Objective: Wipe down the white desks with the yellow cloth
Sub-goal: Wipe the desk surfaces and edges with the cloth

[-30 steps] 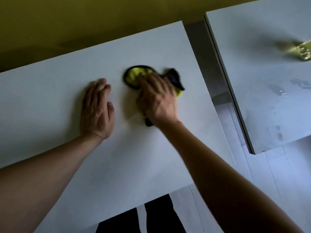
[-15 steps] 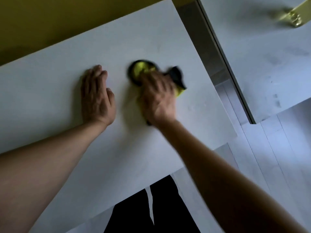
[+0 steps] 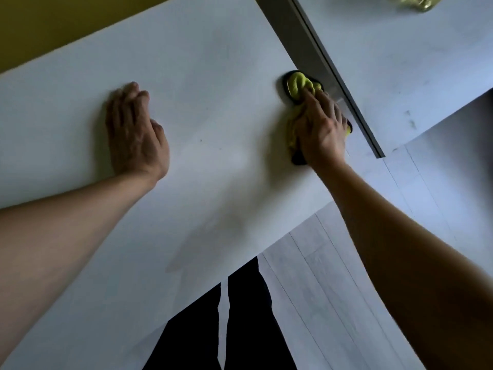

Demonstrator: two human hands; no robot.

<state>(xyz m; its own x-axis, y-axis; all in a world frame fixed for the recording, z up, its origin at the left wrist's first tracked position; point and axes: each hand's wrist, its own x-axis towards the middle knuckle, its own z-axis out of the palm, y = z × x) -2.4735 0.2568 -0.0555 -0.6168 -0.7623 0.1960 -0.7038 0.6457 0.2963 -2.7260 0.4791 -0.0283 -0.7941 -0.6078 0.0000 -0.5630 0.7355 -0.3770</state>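
**deskguy:** Hands first: right hand (image 3: 321, 129) presses down on the yellow cloth (image 3: 300, 85), fingers curled over the bunched fabric, right at the near desk (image 3: 213, 76)'s edge. Left hand (image 3: 136, 132) lies flat with fingers straight, holding nothing, just bracing on the same desk well apart from the cloth.

**mopper42:** So how far along?

**deskguy:** Partway, I'd guess. A faint damp-looking patch shows nearer the body than the left hand. The second desk (image 3: 400, 76), past the gap beyond the right hand, has dark smudges, so it looks undone. Something brass-coloured (image 3: 418, 2) sits on its far end, too blurry to name. Pale plank floor (image 3: 333, 289) below, mustard wall (image 3: 66, 22) beyond the left hand.
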